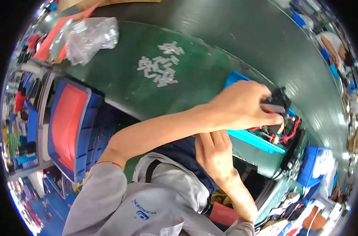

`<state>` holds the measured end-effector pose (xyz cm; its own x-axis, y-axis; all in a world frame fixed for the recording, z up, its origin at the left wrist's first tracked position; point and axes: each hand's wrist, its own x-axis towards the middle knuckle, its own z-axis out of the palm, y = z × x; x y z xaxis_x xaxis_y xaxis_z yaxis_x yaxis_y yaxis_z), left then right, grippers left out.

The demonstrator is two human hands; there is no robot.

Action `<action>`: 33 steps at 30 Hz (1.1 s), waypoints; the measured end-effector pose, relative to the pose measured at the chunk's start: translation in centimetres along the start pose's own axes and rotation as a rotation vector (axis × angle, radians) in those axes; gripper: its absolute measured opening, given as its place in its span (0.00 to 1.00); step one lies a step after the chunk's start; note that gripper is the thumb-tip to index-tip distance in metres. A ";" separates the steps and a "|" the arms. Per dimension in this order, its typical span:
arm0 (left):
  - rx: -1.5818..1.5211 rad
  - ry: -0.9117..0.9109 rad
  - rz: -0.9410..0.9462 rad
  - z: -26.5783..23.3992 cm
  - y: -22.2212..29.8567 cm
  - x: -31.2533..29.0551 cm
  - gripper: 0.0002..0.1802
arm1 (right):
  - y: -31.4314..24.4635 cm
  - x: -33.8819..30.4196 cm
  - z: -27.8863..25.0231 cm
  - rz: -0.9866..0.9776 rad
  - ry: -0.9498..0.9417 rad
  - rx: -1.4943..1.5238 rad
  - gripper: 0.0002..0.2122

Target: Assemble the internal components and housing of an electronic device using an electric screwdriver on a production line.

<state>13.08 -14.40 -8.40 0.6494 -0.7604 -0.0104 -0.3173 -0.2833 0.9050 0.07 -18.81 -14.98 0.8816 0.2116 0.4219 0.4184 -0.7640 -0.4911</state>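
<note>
– Your grey shirt (94,202) is closest to the lens, filling the lower part of the view. Where are your hands?
– Left hand (248,104) reaches across in front of you, over the blue tray (257,142) on the green tabletop (124,84)
– Holding anything?
– Yes, your thumb and curled fingers pinch a grey-and-black part (272,107); blur hides its exact shape
– And your right?
– Right hand (216,153) sits under your left forearm, near the tray's near side. Fingers close together, tips hidden behind the forearm, so can't tell if they grip anything
– Tray contents?
– Red wires (293,131) with some yellow, bunched at its right end, just beside the part you're pinching
– Rest of your bench?
– Loose pile of small whitish pieces (163,81) well left of the tray, clear plastic bag (86,39) farther left, blue crate (95,129) with a red sheet (68,122) at your left. Blue box (308,165) off to your right, co-worker (332,43) at upper right
</note>
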 end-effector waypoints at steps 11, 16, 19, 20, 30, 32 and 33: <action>0.223 0.113 0.034 -4.1 -6.9 2.2 0.29 | 4.9 7.2 10.7 -0.013 -0.061 -0.194 0.23; -0.122 0.382 0.044 -9.3 -9.2 -3.2 0.32 | 4.5 9.5 11.7 0.040 -0.008 -0.268 0.12; -0.172 0.689 -0.079 -11.1 -11.1 -7.0 0.41 | 0.9 8.3 9.4 0.135 0.153 0.004 0.05; -0.180 0.765 -0.170 -11.4 -11.5 -8.5 0.42 | 0.0 7.1 8.2 0.140 0.123 0.127 0.07; -0.727 0.207 -0.221 -5.0 -8.2 -13.7 0.16 | -1.3 -1.4 -1.4 0.674 0.071 0.479 0.06; -0.852 0.174 -0.225 -3.8 -7.8 -13.1 0.15 | -1.0 -1.8 -2.0 0.678 0.069 0.470 0.06; -0.913 0.157 -0.226 -3.3 -7.5 -12.8 0.15 | -0.8 -2.0 -2.3 0.671 0.063 0.464 0.06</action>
<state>9.42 -0.58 -13.69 0.7357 -0.6375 -0.2288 0.4462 0.2022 0.8718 -2.49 -19.98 -13.68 0.9683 -0.2467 -0.0390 -0.1343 -0.3826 -0.9141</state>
